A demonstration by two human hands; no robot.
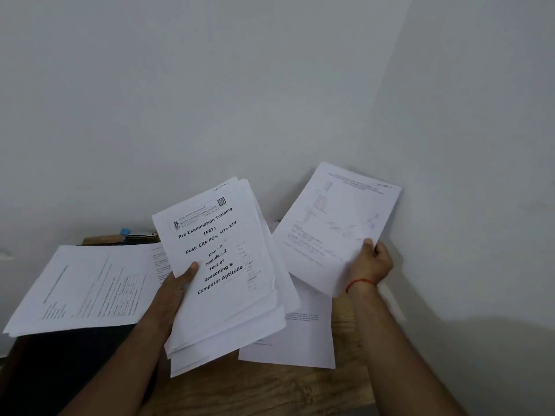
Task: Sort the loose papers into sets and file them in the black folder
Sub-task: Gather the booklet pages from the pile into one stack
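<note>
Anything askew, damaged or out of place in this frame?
The stack held in the left hand is fanned out, sheet edges stepped at the bottom instead of squared. Nothing looks torn or spilled.

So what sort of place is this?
Likely a study corner, home or small office: a wooden desk against bare white walls, loose printed sheets across it, and an exam-training stack in the left hand.

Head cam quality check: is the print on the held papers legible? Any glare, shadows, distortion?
Head view: bold title on the stack in the left hand reads sharp; fine print on the sheet in the right hand is pale and soft; lighting flat, no glare; soft shadow on the wall right of the sheet; wall corner leans, wide-angle.
</note>
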